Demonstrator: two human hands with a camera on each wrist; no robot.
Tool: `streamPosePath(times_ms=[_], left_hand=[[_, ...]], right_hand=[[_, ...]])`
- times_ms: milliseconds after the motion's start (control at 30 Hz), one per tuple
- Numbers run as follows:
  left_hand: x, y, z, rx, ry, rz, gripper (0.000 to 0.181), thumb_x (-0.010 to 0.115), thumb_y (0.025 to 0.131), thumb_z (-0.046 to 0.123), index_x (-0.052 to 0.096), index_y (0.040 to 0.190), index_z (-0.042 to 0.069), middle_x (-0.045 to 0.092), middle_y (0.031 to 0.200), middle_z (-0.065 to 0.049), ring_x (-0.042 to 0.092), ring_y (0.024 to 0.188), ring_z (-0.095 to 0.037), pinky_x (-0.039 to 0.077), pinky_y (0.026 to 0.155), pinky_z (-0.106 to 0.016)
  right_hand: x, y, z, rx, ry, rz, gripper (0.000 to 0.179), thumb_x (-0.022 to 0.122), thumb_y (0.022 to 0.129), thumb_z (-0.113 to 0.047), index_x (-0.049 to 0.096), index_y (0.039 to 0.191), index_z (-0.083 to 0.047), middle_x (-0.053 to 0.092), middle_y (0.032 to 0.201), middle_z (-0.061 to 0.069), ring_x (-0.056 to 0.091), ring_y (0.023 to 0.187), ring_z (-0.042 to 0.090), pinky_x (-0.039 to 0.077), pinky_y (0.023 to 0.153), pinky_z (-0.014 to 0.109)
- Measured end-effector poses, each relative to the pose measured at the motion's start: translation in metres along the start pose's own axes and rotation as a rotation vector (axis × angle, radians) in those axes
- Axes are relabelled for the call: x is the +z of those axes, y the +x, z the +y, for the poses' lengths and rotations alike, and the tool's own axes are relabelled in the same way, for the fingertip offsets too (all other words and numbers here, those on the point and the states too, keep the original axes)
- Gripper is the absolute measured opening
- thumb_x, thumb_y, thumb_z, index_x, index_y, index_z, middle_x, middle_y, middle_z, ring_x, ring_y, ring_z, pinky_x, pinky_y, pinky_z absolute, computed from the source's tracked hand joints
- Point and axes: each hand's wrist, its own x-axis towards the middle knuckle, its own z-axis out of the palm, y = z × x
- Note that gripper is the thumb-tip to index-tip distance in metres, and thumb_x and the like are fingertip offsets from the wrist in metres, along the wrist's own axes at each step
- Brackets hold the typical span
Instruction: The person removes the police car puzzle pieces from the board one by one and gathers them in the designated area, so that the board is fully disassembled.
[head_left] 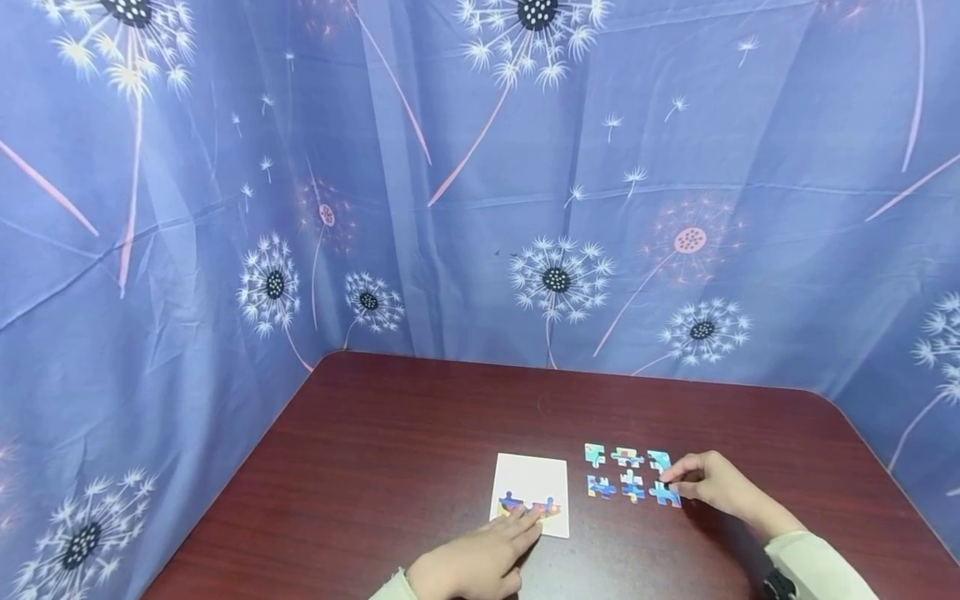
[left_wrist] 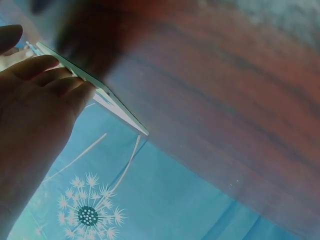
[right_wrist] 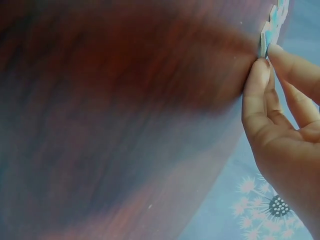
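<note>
A white puzzle board [head_left: 531, 475] lies on the table, with joined puzzle pieces [head_left: 512, 502] along its near part. My left hand [head_left: 480, 557] rests its outstretched fingers on the near edge of this board. In the left wrist view those fingers [left_wrist: 60, 82] lie across the board's edge [left_wrist: 122, 112]. Off to the right, my right hand [head_left: 716, 483] pinches the blue jigsaw puzzle piece [head_left: 666, 495] at the near right corner of a group of loose pieces. The right wrist view has thumb and forefinger at the thin edge of a piece [right_wrist: 263, 45].
Several other loose puzzle pieces [head_left: 632, 485] lie in two rows between the board and my right hand. The dark red wooden table [head_left: 390, 433] meets a blue dandelion-print curtain [head_left: 465, 275] at its back and left edges.
</note>
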Motion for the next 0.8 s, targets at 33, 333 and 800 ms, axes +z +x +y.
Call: streamPosePath(times_ms=[33,333,800], left_hand=[[0.000,0.000,0.000,-0.003,0.000,-0.001,0.063,0.052,0.089,0.022,0.037,0.148,0.005,0.027,0.157,-0.006,0.025,0.143,-0.021,0.028,0.113,-0.031],[-0.002,-0.004,0.000,0.027,0.045,0.022,0.064,0.052,0.088,0.023,0.036,0.148,0.004,0.027,0.157,-0.007,0.025,0.143,-0.022,0.027,0.114,-0.030],[0.000,-0.001,0.012,0.056,0.123,0.026,0.060,0.050,0.094,0.027,0.036,0.147,0.001,0.029,0.155,-0.013,0.024,0.144,-0.018,0.029,0.111,-0.024]], right_hand=[[0.000,0.000,0.000,-0.004,0.002,-0.001,0.014,0.066,0.086,0.001,0.071,0.099,0.004,0.067,0.094,0.014,0.063,0.074,0.009,0.053,0.059,0.027],[-0.002,0.002,-0.011,-0.022,-0.009,0.011,0.014,0.067,0.086,-0.003,0.072,0.098,0.003,0.068,0.095,0.014,0.062,0.072,0.010,0.053,0.059,0.027],[0.025,0.043,-0.052,-0.247,-0.037,0.003,0.016,0.066,0.089,-0.006,0.070,0.102,0.003,0.070,0.096,0.015,0.064,0.079,0.010,0.054,0.067,0.023]])
